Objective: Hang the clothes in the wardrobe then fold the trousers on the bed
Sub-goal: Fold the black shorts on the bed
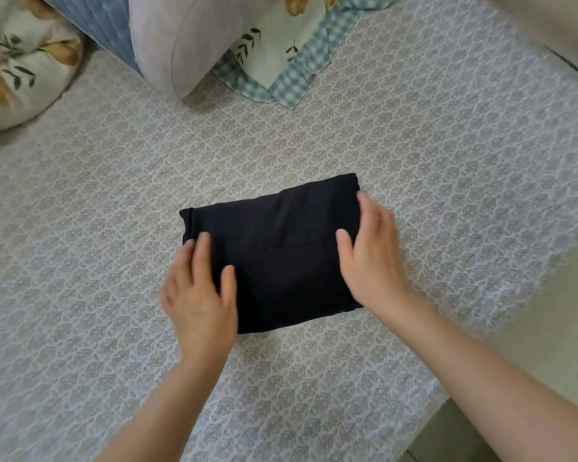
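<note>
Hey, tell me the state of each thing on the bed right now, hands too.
Trousers: folded into a compact rectangle, lying on the bed sheet.
Left hand: open, fingers flat on the trousers' left end.
Right hand: open, on the trousers' right end, blurred.
Bed sheet: spread flat.
Grey pillow: lying against the checked-edged pillow.

Left hand (199, 295) and right hand (374, 251) bare. Left forearm (167, 401), right forearm (480, 371) bare too, uncovered to frame edge. Fingertips (205, 240) motion-blurred.
</note>
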